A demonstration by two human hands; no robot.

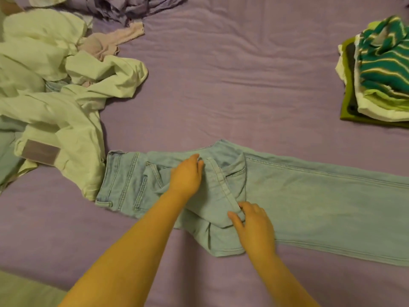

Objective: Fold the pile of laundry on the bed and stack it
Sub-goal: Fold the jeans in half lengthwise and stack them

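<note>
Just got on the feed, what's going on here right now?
A person is folding light blue jeans laid flat across the purple bed. The left hand presses on the folded-over part near the waistband, while the right hand pinches a hem edge of that fold. A heap of unfolded pale clothes lies at the left, and a stack of folded laundry, a green striped piece on top, sits at the far right.
</note>
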